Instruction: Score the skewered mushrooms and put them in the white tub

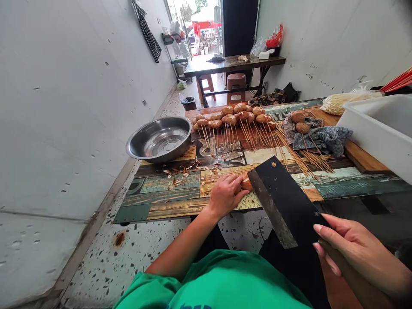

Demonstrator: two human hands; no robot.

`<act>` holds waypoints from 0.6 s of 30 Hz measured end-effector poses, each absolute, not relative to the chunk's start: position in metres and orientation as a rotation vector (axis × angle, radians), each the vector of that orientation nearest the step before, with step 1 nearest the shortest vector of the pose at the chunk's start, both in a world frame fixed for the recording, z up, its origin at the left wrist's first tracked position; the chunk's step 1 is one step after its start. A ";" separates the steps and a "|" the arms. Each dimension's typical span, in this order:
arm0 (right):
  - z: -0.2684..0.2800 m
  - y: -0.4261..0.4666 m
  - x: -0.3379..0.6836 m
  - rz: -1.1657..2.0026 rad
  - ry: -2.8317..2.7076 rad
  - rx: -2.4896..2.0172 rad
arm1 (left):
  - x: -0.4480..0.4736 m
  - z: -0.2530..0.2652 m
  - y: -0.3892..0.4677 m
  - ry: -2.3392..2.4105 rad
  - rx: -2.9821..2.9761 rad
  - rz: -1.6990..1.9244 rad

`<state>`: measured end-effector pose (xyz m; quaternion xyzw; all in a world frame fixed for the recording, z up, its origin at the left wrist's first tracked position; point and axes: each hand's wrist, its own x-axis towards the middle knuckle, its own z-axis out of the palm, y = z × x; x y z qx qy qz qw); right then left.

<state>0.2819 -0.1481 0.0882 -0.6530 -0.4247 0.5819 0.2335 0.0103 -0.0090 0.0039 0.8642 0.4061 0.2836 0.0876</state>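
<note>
My left hand (225, 195) presses a brown mushroom (246, 184) against the patterned tabletop (174, 193), near its front edge. In my right hand (349, 242) is a black cleaver (286, 197), gripped at the handle end. Its broad blade slants up to the left, and its far corner overlaps the mushroom in view, partly hiding it. Whether the edge touches the mushroom I cannot tell. Beyond lie several skewered mushrooms (229, 119) in a heap, many with pale cuts on their caps, their sticks pointing toward me. Pale and brown mushroom trimmings (180, 174) are scattered left of my hand.
A steel basin (162, 143) stands at the table's left edge. On the right are grey cloths (339, 136), two more skewered mushrooms (301, 128), loose wooden skewers (317, 162), a wooden board (365, 156) and a white tub (380, 128). Another table (225, 64) stands farther back.
</note>
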 end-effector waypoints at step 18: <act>0.099 -0.113 0.276 1.602 -1.232 -1.754 | 0.009 0.002 -0.008 1.127 2.614 0.907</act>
